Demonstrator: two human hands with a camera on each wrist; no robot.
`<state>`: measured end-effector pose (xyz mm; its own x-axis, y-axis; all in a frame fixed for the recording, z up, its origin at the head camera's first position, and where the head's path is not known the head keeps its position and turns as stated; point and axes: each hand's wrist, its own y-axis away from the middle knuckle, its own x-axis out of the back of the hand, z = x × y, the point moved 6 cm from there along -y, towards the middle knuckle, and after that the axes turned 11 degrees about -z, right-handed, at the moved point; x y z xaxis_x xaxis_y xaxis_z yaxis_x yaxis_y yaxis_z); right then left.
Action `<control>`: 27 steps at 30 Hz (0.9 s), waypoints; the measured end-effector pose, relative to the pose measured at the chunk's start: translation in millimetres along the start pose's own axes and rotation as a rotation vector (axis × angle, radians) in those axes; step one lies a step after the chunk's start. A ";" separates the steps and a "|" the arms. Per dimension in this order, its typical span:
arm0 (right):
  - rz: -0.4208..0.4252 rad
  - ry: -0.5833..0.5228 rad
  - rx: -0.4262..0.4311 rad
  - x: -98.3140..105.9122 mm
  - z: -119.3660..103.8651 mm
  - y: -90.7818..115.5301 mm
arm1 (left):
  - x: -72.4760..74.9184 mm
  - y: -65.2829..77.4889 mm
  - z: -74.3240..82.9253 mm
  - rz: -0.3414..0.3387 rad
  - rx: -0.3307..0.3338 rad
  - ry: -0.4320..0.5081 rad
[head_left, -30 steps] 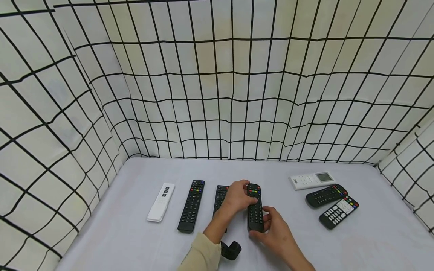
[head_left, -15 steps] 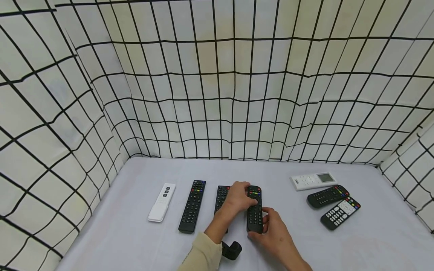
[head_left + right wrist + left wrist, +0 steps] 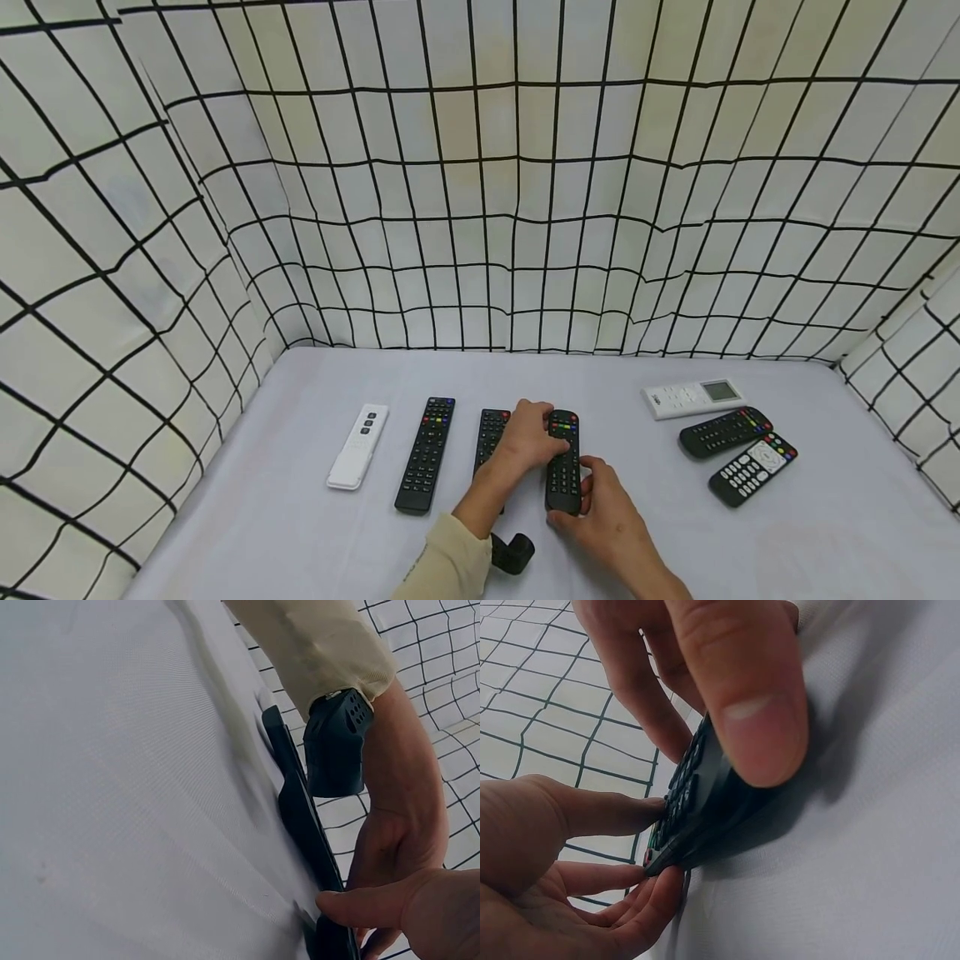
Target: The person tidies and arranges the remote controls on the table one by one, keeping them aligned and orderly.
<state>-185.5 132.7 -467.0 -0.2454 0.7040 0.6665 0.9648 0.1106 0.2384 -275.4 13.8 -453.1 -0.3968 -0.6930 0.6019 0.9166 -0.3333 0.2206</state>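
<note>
Both hands are on a black remote control (image 3: 563, 479) with coloured buttons near its far end, lying lengthwise on the white cloth. My left hand (image 3: 527, 437) pinches the far end, thumb on the buttons and fingers at the edge. At the near end, my right hand (image 3: 613, 525) grips it, with the thumb at the front edge and fingers along the right side. In the left wrist view the remote (image 3: 681, 796) appears edge-on between both hands. Just left, another black remote (image 3: 491, 429) is partly hidden by the left hand and forearm.
Further left lie a long black remote (image 3: 424, 458) and a white remote (image 3: 357, 447). On the right are a white remote with a screen (image 3: 690, 399), a black remote (image 3: 723, 433) and one with white buttons (image 3: 752, 471). Black-gridded walls (image 3: 495, 250) border the table.
Almost nothing differs: both hands keep hold of the black remote in the same place, and the view shifts slightly. The other remotes stay where they lie.
</note>
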 end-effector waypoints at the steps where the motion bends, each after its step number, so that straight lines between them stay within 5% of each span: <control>1: -0.001 0.000 0.000 -0.1 0.3 -0.1 | -0.1 0.0 0.2 0.000 -0.002 -0.003; 16: -0.033 -0.017 0.006 5.3 4.5 1.6 | -0.8 1.3 3.1 0.029 0.005 -0.074; 27: 0.042 -0.012 0.003 60.8 27.4 3.5 | -3.5 4.9 29.0 0.178 -0.071 0.036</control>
<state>-194.5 195.1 -445.0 -0.2038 0.7161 0.6676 0.9745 0.0828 0.2086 -268.1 33.1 -431.9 -0.2313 -0.7673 0.5982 0.9674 -0.2464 0.0580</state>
